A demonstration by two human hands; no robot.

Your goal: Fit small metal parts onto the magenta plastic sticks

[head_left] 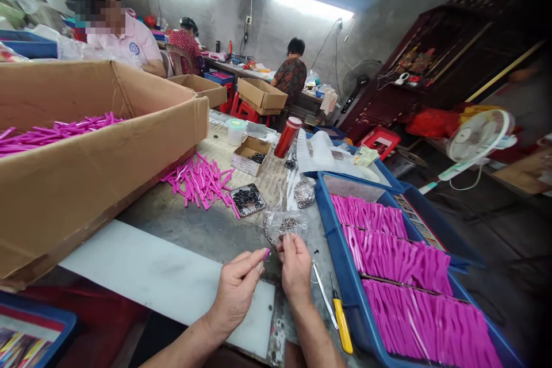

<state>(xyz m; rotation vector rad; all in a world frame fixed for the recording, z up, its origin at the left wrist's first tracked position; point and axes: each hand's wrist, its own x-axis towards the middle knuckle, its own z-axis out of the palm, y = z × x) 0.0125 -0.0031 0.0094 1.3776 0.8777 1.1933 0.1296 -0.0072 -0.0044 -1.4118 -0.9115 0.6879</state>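
My left hand (237,287) pinches a small pink plastic piece (266,253) between thumb and forefinger. My right hand (295,264) is closed beside it, fingertips meeting the pink piece; what it holds is too small to make out. Just beyond the hands lies a clear bag of small metal parts (287,223). A loose pile of pink plastic pieces (200,181) lies on the table (207,230), next to a small tray of dark metal parts (247,199).
A big cardboard box (95,167) with pink pieces fills the left. A blue tray (345,276) with rows of pink pieces sits at the right; a yellow-handled tool (342,322) and tweezers (321,287) lie beside it. Further back stand a red flask (287,137), a small box (250,155), other people and a fan (476,138).
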